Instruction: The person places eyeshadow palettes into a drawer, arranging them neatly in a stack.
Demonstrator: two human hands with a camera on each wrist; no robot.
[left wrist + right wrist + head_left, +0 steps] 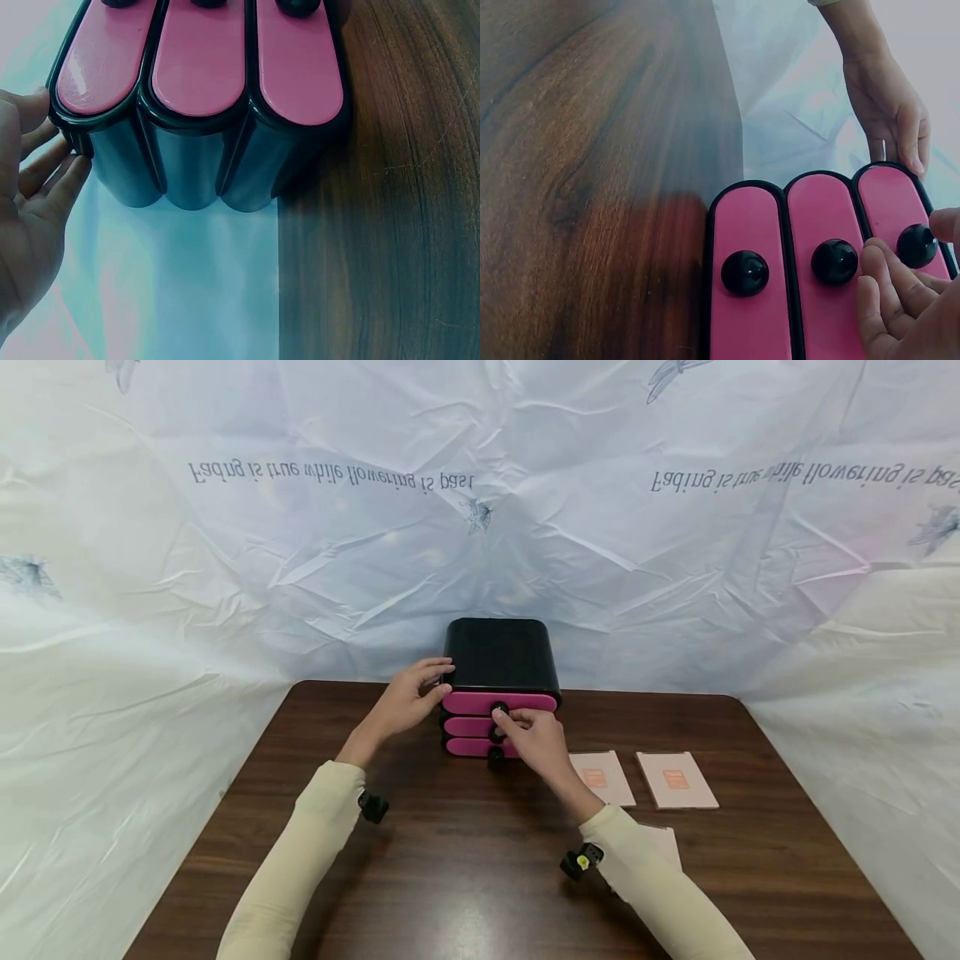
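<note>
A small black drawer cabinet (501,652) with three pink drawer fronts, stacked one above another, stands near the table's back edge. All three drawers appear closed, each with a round black knob. My left hand (411,697) rests against the cabinet's upper left edge, fingers fairly straight, its thumb near the front corner; the left wrist view shows its fingertips (71,169) touching the side. With thumb and fingers, my right hand (536,742) pinches the top drawer's knob (916,245). Just beside its fingers is the middle knob (835,262); the bottom knob (745,273) stands apart.
Flat pale pink square cases lie right of the cabinet: one (677,780) in full view, another (603,779) beside my right forearm, and a third (663,843) partly under the right sleeve. A white printed sheet (360,577) hangs behind the brown wooden table (442,860).
</note>
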